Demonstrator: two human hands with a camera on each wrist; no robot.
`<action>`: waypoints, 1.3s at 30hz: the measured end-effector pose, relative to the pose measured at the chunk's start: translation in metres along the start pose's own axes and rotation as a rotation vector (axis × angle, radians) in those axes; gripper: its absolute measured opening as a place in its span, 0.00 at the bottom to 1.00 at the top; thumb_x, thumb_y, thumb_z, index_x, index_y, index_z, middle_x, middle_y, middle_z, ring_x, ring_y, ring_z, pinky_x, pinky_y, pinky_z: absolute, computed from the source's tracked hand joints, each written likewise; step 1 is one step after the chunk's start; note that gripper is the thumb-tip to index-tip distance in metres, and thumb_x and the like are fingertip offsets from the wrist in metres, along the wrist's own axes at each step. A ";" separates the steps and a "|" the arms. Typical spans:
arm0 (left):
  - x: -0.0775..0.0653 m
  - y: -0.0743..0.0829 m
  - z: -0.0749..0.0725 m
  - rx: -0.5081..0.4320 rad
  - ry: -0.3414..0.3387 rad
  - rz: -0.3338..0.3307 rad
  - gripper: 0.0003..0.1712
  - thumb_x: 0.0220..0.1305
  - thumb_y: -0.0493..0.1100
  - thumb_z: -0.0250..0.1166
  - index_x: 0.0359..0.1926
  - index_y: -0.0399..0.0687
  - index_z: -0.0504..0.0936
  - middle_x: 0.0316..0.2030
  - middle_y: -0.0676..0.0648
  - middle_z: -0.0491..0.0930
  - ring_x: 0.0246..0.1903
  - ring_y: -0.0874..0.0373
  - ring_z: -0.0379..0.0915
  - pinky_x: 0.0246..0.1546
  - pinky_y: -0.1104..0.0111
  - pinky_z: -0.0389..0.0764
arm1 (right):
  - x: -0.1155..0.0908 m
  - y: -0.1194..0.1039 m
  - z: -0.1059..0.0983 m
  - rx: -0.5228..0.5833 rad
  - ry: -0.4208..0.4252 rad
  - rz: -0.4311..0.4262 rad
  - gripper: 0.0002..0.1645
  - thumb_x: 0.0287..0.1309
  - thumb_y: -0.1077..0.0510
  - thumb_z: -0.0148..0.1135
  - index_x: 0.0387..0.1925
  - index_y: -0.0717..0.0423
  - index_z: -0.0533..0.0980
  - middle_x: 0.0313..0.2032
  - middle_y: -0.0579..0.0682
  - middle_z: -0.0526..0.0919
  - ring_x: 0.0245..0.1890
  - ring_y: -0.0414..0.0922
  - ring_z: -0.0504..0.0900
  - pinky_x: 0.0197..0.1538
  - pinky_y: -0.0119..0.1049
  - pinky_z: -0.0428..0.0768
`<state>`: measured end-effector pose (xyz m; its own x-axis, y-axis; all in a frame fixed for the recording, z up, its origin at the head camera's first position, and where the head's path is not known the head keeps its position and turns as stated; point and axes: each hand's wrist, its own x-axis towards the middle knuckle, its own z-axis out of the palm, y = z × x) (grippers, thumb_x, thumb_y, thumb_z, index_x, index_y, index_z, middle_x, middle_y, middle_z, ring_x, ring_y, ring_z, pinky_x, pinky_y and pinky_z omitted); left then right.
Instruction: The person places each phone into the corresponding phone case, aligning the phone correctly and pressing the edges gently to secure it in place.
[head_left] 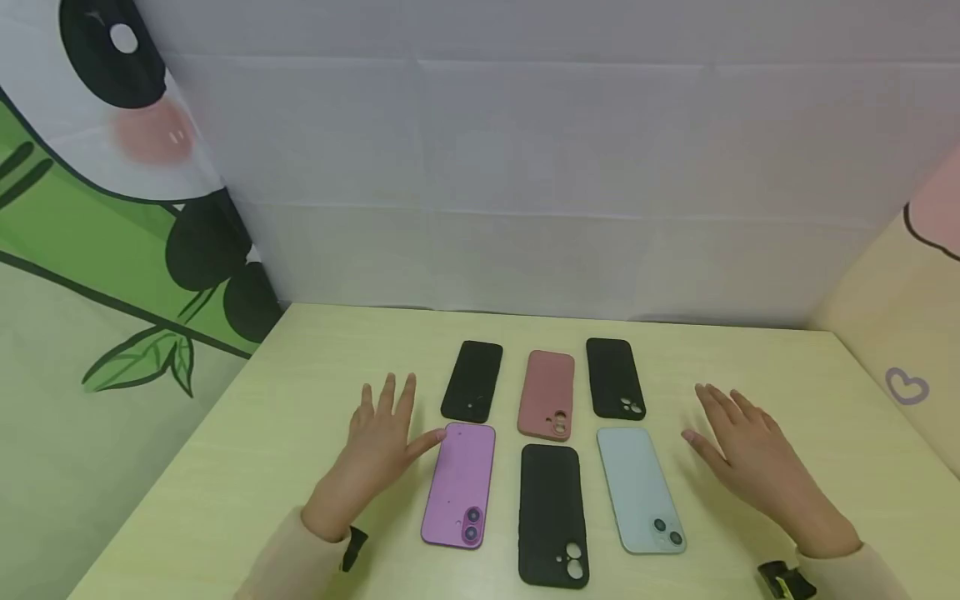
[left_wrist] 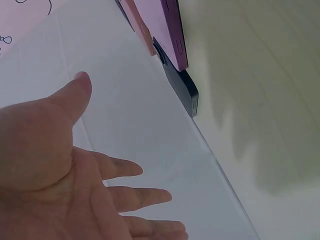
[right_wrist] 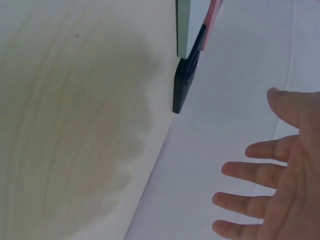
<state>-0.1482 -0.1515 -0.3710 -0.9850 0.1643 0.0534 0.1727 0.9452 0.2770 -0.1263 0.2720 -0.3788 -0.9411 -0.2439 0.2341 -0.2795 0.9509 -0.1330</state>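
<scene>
My left hand [head_left: 378, 450] is held over the table with fingers spread, its thumb tip overlapping the top corner of a purple phone [head_left: 459, 483] in the head view. Nothing is in its palm. On the other side, my right hand [head_left: 757, 462] hovers with straight fingers, to the right of a pale blue phone [head_left: 642, 492]. Between the two phones lies a black phone case [head_left: 553, 508] with camera cutouts. Behind them sit a black case [head_left: 618, 375] on the right, a pink case [head_left: 547, 392] in the middle and a black phone-shaped piece [head_left: 472, 379] on the left.
The pale wooden table [head_left: 330, 350] ends at a white cloth backdrop [head_left: 525, 150]. A panel with a green cartoon print [head_left: 90, 242] stands on the left, and a cream panel [head_left: 900, 317] on the right. Dark wrist straps [head_left: 786, 581] show at both cuffs.
</scene>
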 end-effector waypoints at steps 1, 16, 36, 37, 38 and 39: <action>0.000 0.001 0.001 0.001 -0.004 0.000 0.49 0.59 0.62 0.57 0.69 0.39 0.47 0.67 0.29 0.46 0.63 0.23 0.38 0.58 0.36 0.53 | 0.001 -0.001 0.001 -0.008 0.016 -0.010 0.39 0.62 0.45 0.52 0.64 0.67 0.57 0.60 0.69 0.64 0.58 0.70 0.59 0.56 0.65 0.58; -0.006 0.021 0.014 -0.020 -0.022 0.044 0.43 0.59 0.57 0.60 0.65 0.34 0.58 0.58 0.29 0.65 0.51 0.32 0.67 0.47 0.46 0.73 | 0.011 -0.010 0.013 0.058 0.033 -0.102 0.32 0.57 0.54 0.60 0.58 0.69 0.64 0.54 0.68 0.71 0.53 0.65 0.71 0.52 0.58 0.69; -0.005 0.054 0.040 0.067 -0.018 -0.082 0.42 0.53 0.59 0.65 0.55 0.27 0.68 0.44 0.34 0.73 0.37 0.42 0.73 0.29 0.55 0.78 | 0.068 -0.044 0.021 0.041 0.022 -0.218 0.27 0.57 0.56 0.59 0.53 0.69 0.68 0.50 0.64 0.76 0.46 0.59 0.77 0.45 0.50 0.77; -0.006 0.056 0.041 0.077 -0.020 -0.084 0.42 0.52 0.59 0.65 0.54 0.27 0.68 0.43 0.34 0.73 0.37 0.42 0.73 0.28 0.56 0.78 | 0.072 -0.046 0.021 0.043 0.014 -0.223 0.27 0.58 0.56 0.59 0.53 0.70 0.68 0.50 0.64 0.76 0.46 0.59 0.77 0.45 0.50 0.77; -0.007 0.058 0.041 0.084 -0.019 -0.086 0.43 0.52 0.59 0.65 0.54 0.26 0.68 0.42 0.33 0.73 0.37 0.42 0.73 0.28 0.56 0.78 | 0.075 -0.048 0.022 0.046 0.007 -0.226 0.26 0.58 0.56 0.58 0.53 0.70 0.68 0.50 0.64 0.75 0.47 0.58 0.77 0.45 0.49 0.77; -0.007 0.060 0.041 0.096 -0.022 -0.087 0.43 0.52 0.59 0.65 0.53 0.25 0.68 0.42 0.33 0.73 0.37 0.42 0.73 0.29 0.55 0.78 | 0.078 -0.050 0.023 0.050 -0.002 -0.228 0.26 0.58 0.56 0.58 0.53 0.70 0.68 0.50 0.65 0.75 0.47 0.58 0.76 0.46 0.49 0.77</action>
<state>-0.1310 -0.0848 -0.3942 -0.9963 0.0856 0.0119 0.0863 0.9786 0.1866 -0.1902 0.2012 -0.3759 -0.8528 -0.4519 0.2618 -0.4941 0.8604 -0.1245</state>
